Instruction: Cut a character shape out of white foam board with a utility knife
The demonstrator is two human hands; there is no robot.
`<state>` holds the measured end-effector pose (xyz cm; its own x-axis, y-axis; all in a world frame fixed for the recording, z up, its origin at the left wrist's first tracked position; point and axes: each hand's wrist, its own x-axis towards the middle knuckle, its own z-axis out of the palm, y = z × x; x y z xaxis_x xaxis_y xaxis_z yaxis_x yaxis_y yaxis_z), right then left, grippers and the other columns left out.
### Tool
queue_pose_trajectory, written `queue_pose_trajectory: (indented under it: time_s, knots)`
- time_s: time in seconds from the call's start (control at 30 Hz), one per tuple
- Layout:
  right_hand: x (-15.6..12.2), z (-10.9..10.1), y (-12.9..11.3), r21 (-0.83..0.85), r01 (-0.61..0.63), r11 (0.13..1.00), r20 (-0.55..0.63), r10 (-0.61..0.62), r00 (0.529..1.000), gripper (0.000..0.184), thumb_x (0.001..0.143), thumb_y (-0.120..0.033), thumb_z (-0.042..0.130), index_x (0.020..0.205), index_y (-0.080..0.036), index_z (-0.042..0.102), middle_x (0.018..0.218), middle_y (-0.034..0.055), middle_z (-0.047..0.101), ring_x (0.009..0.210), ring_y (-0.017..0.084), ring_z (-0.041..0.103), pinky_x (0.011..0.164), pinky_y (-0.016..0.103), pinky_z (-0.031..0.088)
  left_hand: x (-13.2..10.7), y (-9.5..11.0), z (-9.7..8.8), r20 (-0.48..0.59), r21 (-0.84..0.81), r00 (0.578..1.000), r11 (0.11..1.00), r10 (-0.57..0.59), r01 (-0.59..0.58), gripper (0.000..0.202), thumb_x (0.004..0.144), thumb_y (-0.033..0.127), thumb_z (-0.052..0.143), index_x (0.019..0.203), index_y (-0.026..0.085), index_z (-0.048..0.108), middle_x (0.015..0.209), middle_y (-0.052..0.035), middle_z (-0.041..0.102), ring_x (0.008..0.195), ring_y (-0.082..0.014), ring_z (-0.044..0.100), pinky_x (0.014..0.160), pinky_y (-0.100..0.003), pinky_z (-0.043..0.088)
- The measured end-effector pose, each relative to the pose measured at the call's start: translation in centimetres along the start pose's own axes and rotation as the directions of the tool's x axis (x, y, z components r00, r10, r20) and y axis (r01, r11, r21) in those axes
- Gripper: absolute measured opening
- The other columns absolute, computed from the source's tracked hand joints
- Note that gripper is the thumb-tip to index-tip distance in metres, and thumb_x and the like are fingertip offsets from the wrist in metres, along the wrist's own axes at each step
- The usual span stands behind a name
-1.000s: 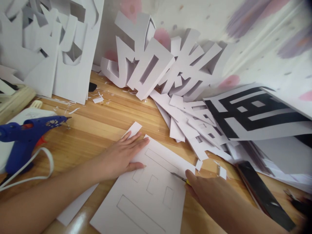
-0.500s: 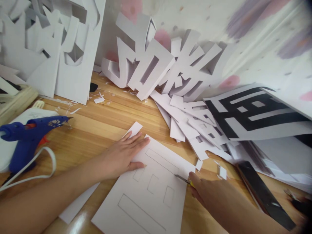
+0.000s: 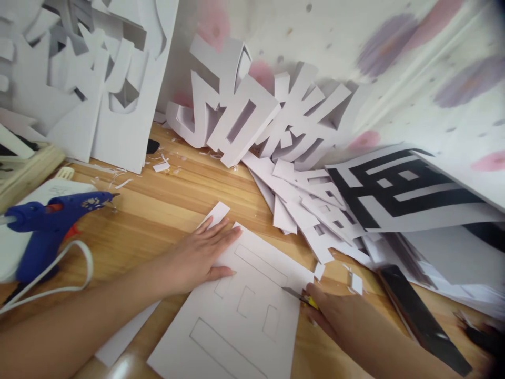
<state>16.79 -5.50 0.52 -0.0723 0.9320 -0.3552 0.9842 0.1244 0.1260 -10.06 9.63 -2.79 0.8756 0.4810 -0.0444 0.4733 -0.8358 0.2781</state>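
Sheet: a white sheet lies flat on the bench right in front of me. It is turned a little askew, with rectangular outlines scored into its face.
Left hand: my left hand is spread wide, fingers straight, palm down on the sheet's upper left corner. It grips nothing, it just presses. The fingertips reach past the corner onto a small white strip.
Right hand: my right hand is curled tight around a knife. It sits at the sheet's right edge, mostly over bare wood.
Knife: the thin blade pokes out from my fingers, with a bit of yellow showing at the grip. The tip touches the sheet near its upper right corner, just beside the small scored rectangles.
Glue gun: the blue glue gun is off to my left, well apart from both hands, with a white cord looping below it.
Cut-outs: white block characters lean at the back, and a printed black character sheet lies to the right.
Dark bar: a dark bar lies near my right wrist; I can't tell what it is.
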Motion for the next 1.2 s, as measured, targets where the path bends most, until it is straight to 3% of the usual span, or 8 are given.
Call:
queue_pose_trajectory:
  time_s: [0.13, 0.3, 0.43, 0.53, 0.7, 1.2]
  knots:
    - [0.3, -1.1, 0.0, 0.112, -0.012, 0.994, 0.005, 0.011, 1.0, 0.016, 0.091, -0.028, 0.037, 0.081, -0.02, 0.046, 0.059, -0.001, 0.061, 0.051, 0.017, 0.061, 0.045, 0.025, 0.03, 0.0, 0.0, 0.0, -0.001, -0.009, 1.0, 1.0, -0.007, 0.007, 0.071, 0.088, 0.06, 0.029, 0.141, 0.014, 0.019, 0.147, -0.0084, 0.02, 0.137, -0.0195, 0.006, 0.11, -0.038, 0.008]
    - [2.8, -2.2, -3.3, -0.102, 0.057, 0.993, -0.101, -0.067, 0.993, 0.011, 0.089, -0.026, 0.039, 0.08, -0.021, 0.043, 0.046, -0.0018, 0.057, 0.039, 0.02, 0.057, 0.038, 0.026, 0.011, 0.0, 0.1, 0.1, -0.018, -0.024, 1.0, 1.0, -0.009, 0.009, 0.071, 0.088, 0.059, 0.031, 0.141, 0.013, 0.02, 0.146, -0.0095, 0.021, 0.136, -0.0202, 0.007, 0.11, -0.039, 0.009]
    - [5.5, -3.1, -5.9, -0.183, 0.125, 0.975, -0.18, -0.159, 0.971, 0.013, 0.089, -0.028, 0.041, 0.079, -0.019, 0.041, 0.049, -0.0019, 0.058, 0.04, 0.018, 0.057, 0.039, 0.027, 0.01, 0.0, 0.1, 0.0, -0.022, -0.033, 1.0, 0.999, -0.01, 0.009, 0.072, 0.087, 0.06, 0.032, 0.14, 0.013, 0.022, 0.146, -0.0102, 0.021, 0.136, -0.0211, 0.009, 0.11, -0.04, 0.011]
    - [6.6, -3.6, -6.5, -0.214, 0.139, 0.967, -0.226, -0.188, 0.956, 0.013, 0.089, -0.027, 0.04, 0.079, -0.02, 0.041, 0.05, -0.0019, 0.059, 0.04, 0.017, 0.057, 0.038, 0.028, 0.01, 0.0, 0.1, 0.0, -0.016, -0.036, 1.0, 0.999, -0.015, 0.015, 0.072, 0.087, 0.061, 0.031, 0.14, 0.013, 0.022, 0.146, -0.0087, 0.021, 0.136, -0.0208, 0.009, 0.11, -0.04, 0.01]
    - [6.7, -3.6, -6.3, -0.207, 0.155, 0.966, -0.233, -0.203, 0.951, 0.013, 0.089, -0.026, 0.04, 0.077, -0.02, 0.04, 0.049, -0.0026, 0.058, 0.038, 0.017, 0.055, 0.038, 0.028, 0.01, -0.1, 0.2, -0.2, 0.015, -0.034, 1.0, 0.999, -0.022, 0.023, 0.072, 0.088, 0.061, 0.029, 0.141, 0.013, 0.021, 0.146, -0.0076, 0.02, 0.137, -0.021, 0.007, 0.11, -0.04, 0.01]
    - [7.2, -4.3, -7.2, -0.353, 0.209, 0.912, -0.182, -0.286, 0.941, 0.011, 0.088, -0.022, 0.043, 0.078, -0.018, 0.047, 0.048, -0.0027, 0.05, 0.033, 0.012, 0.048, 0.035, 0.028, 0.012, 0.0, 0.1, 0.4, -0.045, -0.021, 0.999, 1.0, -0.017, 0.016, 0.069, 0.087, 0.06, 0.032, 0.14, 0.015, 0.023, 0.146, -0.0063, 0.025, 0.137, -0.0197, 0.008, 0.11, -0.039, 0.007]
